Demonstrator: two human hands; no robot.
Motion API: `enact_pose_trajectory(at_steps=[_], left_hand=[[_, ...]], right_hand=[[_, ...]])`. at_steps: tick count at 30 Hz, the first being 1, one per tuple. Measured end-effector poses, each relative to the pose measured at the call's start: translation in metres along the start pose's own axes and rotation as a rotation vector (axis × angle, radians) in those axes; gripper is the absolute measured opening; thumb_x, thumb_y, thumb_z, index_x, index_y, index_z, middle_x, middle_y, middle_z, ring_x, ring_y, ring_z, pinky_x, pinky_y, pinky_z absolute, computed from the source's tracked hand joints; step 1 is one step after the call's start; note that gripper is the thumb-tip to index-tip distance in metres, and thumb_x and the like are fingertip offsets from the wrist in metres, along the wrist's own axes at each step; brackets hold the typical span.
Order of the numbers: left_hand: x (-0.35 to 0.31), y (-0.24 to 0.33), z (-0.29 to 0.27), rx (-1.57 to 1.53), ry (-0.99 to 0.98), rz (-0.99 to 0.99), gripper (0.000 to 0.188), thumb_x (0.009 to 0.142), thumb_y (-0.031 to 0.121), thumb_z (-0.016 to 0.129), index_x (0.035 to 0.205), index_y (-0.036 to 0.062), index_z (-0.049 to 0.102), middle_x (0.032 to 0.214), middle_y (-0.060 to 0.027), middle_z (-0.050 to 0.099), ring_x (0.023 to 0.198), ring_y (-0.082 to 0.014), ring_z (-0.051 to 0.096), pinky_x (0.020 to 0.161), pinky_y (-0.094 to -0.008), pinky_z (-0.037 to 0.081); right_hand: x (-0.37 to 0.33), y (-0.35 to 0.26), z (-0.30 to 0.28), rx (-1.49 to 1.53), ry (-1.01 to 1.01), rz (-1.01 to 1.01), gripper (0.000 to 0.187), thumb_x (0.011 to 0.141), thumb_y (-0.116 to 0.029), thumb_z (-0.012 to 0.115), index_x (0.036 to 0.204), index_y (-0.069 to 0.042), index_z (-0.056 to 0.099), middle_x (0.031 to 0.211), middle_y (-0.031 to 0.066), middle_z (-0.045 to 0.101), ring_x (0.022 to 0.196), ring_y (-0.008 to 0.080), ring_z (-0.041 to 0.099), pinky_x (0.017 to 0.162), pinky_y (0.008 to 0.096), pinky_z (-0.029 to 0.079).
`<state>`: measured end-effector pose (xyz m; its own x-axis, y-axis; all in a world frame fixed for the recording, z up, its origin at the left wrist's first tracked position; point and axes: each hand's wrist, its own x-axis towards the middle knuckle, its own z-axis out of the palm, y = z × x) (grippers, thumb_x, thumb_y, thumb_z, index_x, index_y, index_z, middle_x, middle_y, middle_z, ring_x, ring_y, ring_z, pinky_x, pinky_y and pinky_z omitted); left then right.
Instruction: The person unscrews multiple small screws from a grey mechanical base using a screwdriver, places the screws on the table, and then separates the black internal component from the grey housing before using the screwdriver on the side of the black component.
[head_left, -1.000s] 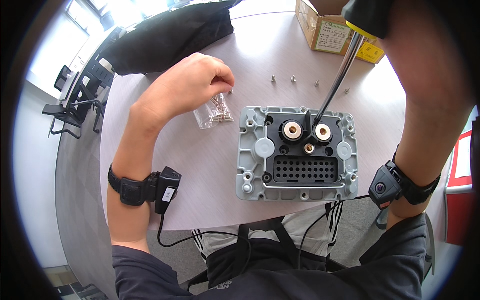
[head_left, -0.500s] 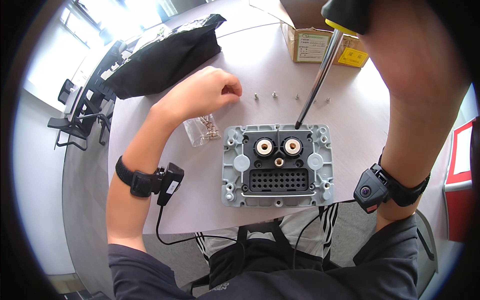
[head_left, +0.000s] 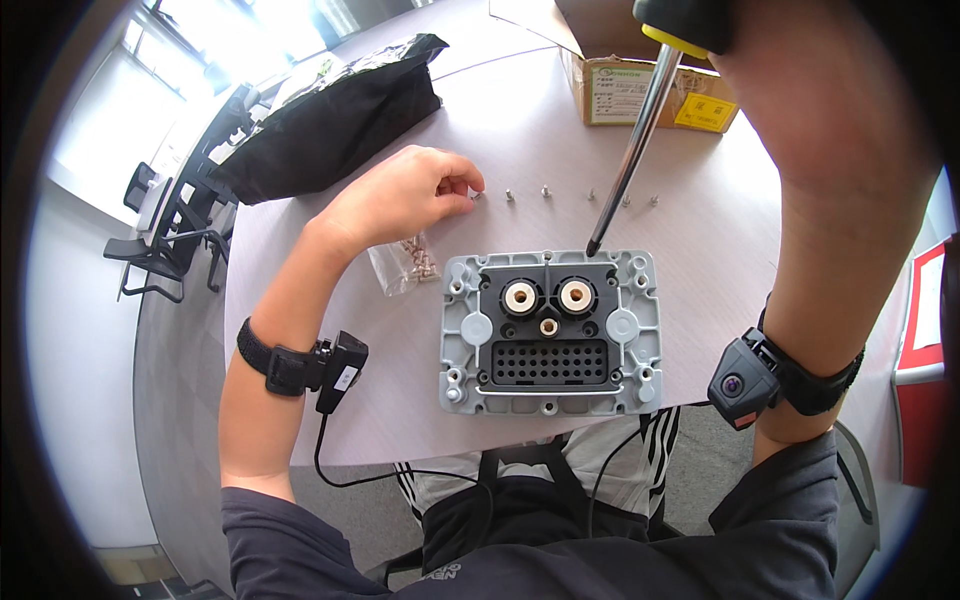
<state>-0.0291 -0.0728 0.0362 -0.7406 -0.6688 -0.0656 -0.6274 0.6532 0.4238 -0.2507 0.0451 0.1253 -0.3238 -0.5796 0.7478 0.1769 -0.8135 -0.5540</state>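
My left hand (head_left: 420,195) is over the table beyond the grey housing, thumb and index finger closed around a small silver screw (head_left: 477,196) at the left end of a row. Several more screws (head_left: 547,191) stand in that row to its right. At the upper right, my right hand (head_left: 830,110) grips a screwdriver (head_left: 640,135) by its black and yellow handle. Its long shaft slants down, the tip just above the housing's far edge in the picture. The housing (head_left: 472,325) lies flat, with a black connector insert (head_left: 549,362) and two round brass-centred terminals.
A clear plastic bag (head_left: 405,265) of screws lies below my left wrist. Far left on the table rests a black bag (head_left: 335,135); an open cardboard box (head_left: 650,95) stands at the back right. Cables run from both wrist-worn cameras past the table's near edge.
My left fingers have shifted slightly down, and the screw at their tips now shows. The screwdriver stays over the housing's far edge. The whole view has shifted a little.
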Motion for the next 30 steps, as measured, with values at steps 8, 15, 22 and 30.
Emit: enact_pose_trajectory(at_steps=[8, 15, 22, 30], left_hand=[[-0.003, -0.002, 0.002, -0.105, 0.028, -0.013, 0.018, 0.078, 0.007, 0.063, 0.091, -0.0037, 0.065, 0.082, -0.0151, 0.067, 0.075, -0.0225, 0.065, 0.075, -0.0309, 0.051], [0.001, -0.009, 0.024, -0.275, 0.123, -0.089, 0.018, 0.077, 0.01, 0.068, 0.091, -0.0028, 0.066, 0.082, -0.0053, 0.066, 0.078, -0.0101, 0.06, 0.075, -0.0226, 0.047], [-0.007, -0.016, 0.027, -0.482, 0.144, -0.207, 0.021, 0.078, 0.009, 0.067, 0.096, -0.0011, 0.069, 0.085, -0.0055, 0.067, 0.077, -0.0085, 0.058, 0.072, -0.0225, 0.047], [-0.015, -0.005, 0.02, -0.29, 0.17, -0.12, 0.02, 0.08, 0.007, 0.065, 0.097, -0.0035, 0.068, 0.086, -0.0083, 0.068, 0.075, -0.0093, 0.058, 0.071, -0.022, 0.047]], right_hand=[[-0.001, 0.002, 0.007, 0.012, 0.0, 0.0, 0.015, 0.087, -0.019, 0.056, 0.09, -0.004, 0.053, 0.069, 0.0028, 0.05, 0.06, 0.0108, 0.051, 0.055, 0.0225, 0.041], [0.001, 0.0, 0.007, 0.016, -0.002, -0.005, 0.015, 0.087, -0.019, 0.056, 0.089, -0.004, 0.053, 0.068, 0.0026, 0.05, 0.06, 0.0106, 0.051, 0.055, 0.0224, 0.041], [-0.002, 0.002, 0.006, 0.029, 0.002, 0.003, 0.014, 0.087, -0.019, 0.056, 0.088, -0.005, 0.053, 0.067, 0.0023, 0.05, 0.059, 0.0104, 0.051, 0.055, 0.0223, 0.04], [0.0, -0.002, 0.007, 0.033, 0.009, -0.007, 0.014, 0.087, -0.018, 0.056, 0.087, -0.005, 0.054, 0.066, 0.002, 0.05, 0.059, 0.0102, 0.051, 0.055, 0.0221, 0.04]])
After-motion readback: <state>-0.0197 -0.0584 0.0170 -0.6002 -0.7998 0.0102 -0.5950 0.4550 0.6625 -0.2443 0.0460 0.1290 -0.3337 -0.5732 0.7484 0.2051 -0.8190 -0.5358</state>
